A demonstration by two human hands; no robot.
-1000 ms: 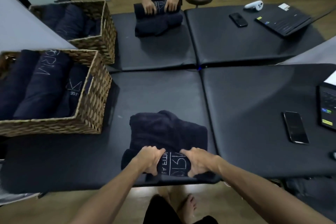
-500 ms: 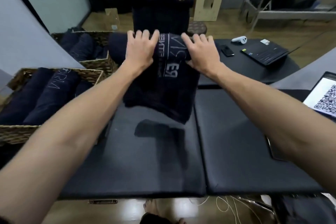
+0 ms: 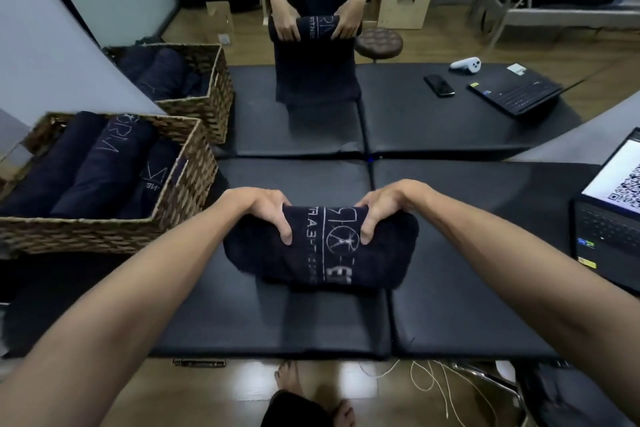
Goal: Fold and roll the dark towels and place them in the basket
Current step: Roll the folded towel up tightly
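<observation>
Dark towel (image 3: 320, 248) with white print, partly rolled, is held above the padded black table (image 3: 467, 305), about over the seam between two pads; whether its lower edge touches the pad cannot be told. Left hand (image 3: 266, 210) grips the upper left of the roll, fingers curled over the top, thumb down on the near face. Right hand (image 3: 382, 208) grips the upper right the same way, thumb on the print. Both grips closed round the towel. Wicker basket (image 3: 166, 218) stands on the table's left end, well left of the towel, holding rolled dark towels (image 3: 100, 166) side by side. Laptop (image 3: 606, 218) open at the right edge, screen lit. Far side: a mirror (image 3: 450, 28) repeats the table, basket and a person holding a towel. Bare feet (image 3: 311, 402) visible on the wooden floor below
</observation>
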